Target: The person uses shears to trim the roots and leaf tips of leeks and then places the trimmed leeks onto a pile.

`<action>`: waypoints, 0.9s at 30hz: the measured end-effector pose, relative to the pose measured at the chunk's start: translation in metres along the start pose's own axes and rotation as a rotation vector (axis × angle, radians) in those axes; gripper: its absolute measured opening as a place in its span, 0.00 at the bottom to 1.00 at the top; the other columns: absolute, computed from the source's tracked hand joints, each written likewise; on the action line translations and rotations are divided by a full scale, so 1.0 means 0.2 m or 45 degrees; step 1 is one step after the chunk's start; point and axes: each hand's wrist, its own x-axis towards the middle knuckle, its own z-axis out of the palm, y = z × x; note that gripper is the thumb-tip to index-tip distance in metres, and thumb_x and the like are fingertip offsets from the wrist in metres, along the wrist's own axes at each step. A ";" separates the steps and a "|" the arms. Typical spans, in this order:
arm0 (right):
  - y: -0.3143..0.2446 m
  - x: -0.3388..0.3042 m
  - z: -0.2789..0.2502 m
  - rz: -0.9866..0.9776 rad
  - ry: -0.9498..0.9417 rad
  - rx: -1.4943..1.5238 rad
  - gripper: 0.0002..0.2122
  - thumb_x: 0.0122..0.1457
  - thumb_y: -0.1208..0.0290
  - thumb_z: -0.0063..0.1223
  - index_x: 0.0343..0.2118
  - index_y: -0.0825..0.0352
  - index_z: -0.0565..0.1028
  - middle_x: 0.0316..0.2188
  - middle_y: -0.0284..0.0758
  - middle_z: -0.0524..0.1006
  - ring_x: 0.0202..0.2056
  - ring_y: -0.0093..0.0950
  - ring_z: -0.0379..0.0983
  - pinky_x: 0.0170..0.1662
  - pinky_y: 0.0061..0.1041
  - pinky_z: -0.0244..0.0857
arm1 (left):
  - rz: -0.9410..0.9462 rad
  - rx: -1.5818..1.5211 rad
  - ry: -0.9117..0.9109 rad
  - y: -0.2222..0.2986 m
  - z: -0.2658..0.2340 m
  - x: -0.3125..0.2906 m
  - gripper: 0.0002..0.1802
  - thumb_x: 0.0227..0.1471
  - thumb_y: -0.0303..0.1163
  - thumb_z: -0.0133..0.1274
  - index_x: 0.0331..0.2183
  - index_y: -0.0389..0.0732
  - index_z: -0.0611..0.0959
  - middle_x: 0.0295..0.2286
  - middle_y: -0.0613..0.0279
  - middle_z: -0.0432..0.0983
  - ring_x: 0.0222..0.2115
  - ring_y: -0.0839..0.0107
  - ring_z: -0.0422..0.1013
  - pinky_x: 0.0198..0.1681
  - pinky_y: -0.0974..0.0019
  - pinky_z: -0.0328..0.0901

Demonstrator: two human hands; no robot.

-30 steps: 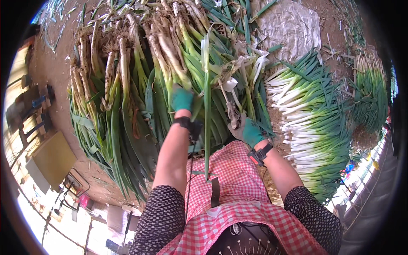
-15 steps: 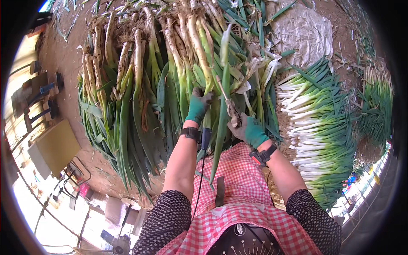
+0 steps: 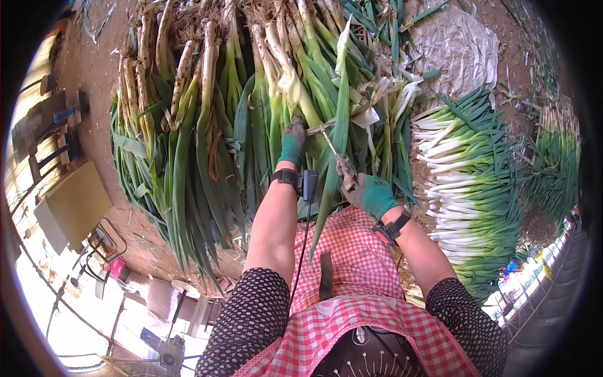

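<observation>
The right hand (image 3: 367, 193) grips a slim-rodded tool (image 3: 345, 171). A green onion (image 3: 294, 92) lies just beyond the left hand (image 3: 293, 138); whether that hand grips it, I cannot tell.

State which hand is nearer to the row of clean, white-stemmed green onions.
Right. The right hand is left of the row of clean green onions, apart from it; the left hand is farther left, at the soiled onions.

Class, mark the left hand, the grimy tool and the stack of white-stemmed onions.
Left hand (image 3: 293, 139), head view: back of the glove.
Grimy tool (image 3: 345, 169), head view: body below the thin rod.
Stack of white-stemmed onions (image 3: 471, 195), head view: stems near its middle.
</observation>
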 end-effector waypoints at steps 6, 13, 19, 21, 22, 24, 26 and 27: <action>-0.14 0.37 -0.13 0.218 -0.051 -0.007 0.26 0.61 0.44 0.48 0.32 0.68 0.82 0.31 0.54 0.82 0.38 0.52 0.81 0.43 0.46 0.75 | 0.026 0.157 -0.266 -0.07 0.13 -0.09 0.24 0.65 0.47 0.48 0.46 0.33 0.79 0.39 0.52 0.81 0.42 0.57 0.76 0.48 0.59 0.69; -0.03 0.52 -0.10 0.059 -0.020 -0.048 0.25 0.59 0.45 0.51 0.33 0.69 0.82 0.30 0.54 0.81 0.37 0.52 0.81 0.42 0.45 0.75 | -0.025 -0.301 -0.448 -0.39 0.26 -0.33 0.20 0.57 0.28 0.59 0.50 0.34 0.76 0.40 0.58 0.81 0.40 0.67 0.76 0.45 0.63 0.72; 0.15 -0.10 -0.02 0.061 -0.015 -0.122 0.23 0.58 0.47 0.54 0.26 0.68 0.79 0.23 0.53 0.80 0.29 0.52 0.80 0.35 0.49 0.75 | -0.210 -0.390 -0.420 -0.01 0.13 -0.45 0.20 0.56 0.37 0.64 0.47 0.35 0.82 0.39 0.64 0.81 0.36 0.75 0.74 0.41 0.67 0.71; 0.10 -0.09 -0.04 0.033 0.026 -0.135 0.23 0.58 0.47 0.54 0.26 0.68 0.78 0.23 0.52 0.80 0.29 0.53 0.80 0.35 0.49 0.74 | -0.181 -0.300 -0.412 0.07 0.08 -0.45 0.19 0.59 0.40 0.61 0.46 0.37 0.83 0.38 0.65 0.81 0.36 0.76 0.74 0.42 0.69 0.70; 0.06 -0.08 -0.04 0.039 0.027 -0.137 0.23 0.58 0.46 0.54 0.27 0.68 0.78 0.23 0.52 0.80 0.29 0.53 0.80 0.35 0.49 0.74 | -0.188 -0.294 -0.401 0.10 0.06 -0.46 0.19 0.59 0.41 0.61 0.46 0.38 0.83 0.38 0.66 0.80 0.37 0.77 0.74 0.42 0.69 0.70; -0.01 0.00 -0.08 0.022 0.062 -0.135 0.23 0.58 0.46 0.54 0.27 0.68 0.78 0.24 0.52 0.80 0.29 0.54 0.80 0.36 0.49 0.73 | -0.208 -0.323 -0.389 0.20 0.06 -0.50 0.20 0.60 0.43 0.61 0.45 0.38 0.84 0.38 0.67 0.80 0.36 0.77 0.73 0.42 0.69 0.69; -0.08 0.11 -0.14 0.024 0.079 -0.097 0.24 0.59 0.46 0.53 0.28 0.68 0.79 0.26 0.52 0.80 0.31 0.53 0.80 0.38 0.48 0.74 | -0.223 -0.374 -0.354 0.24 0.04 -0.53 0.21 0.60 0.44 0.61 0.46 0.37 0.84 0.38 0.68 0.80 0.36 0.78 0.72 0.41 0.69 0.69; -0.12 0.17 -0.17 0.024 0.087 -0.079 0.24 0.59 0.46 0.53 0.28 0.68 0.80 0.27 0.53 0.81 0.32 0.53 0.80 0.39 0.47 0.74 | -0.216 -0.394 -0.328 0.22 0.04 -0.53 0.21 0.61 0.44 0.60 0.46 0.37 0.84 0.38 0.68 0.80 0.36 0.78 0.72 0.41 0.69 0.68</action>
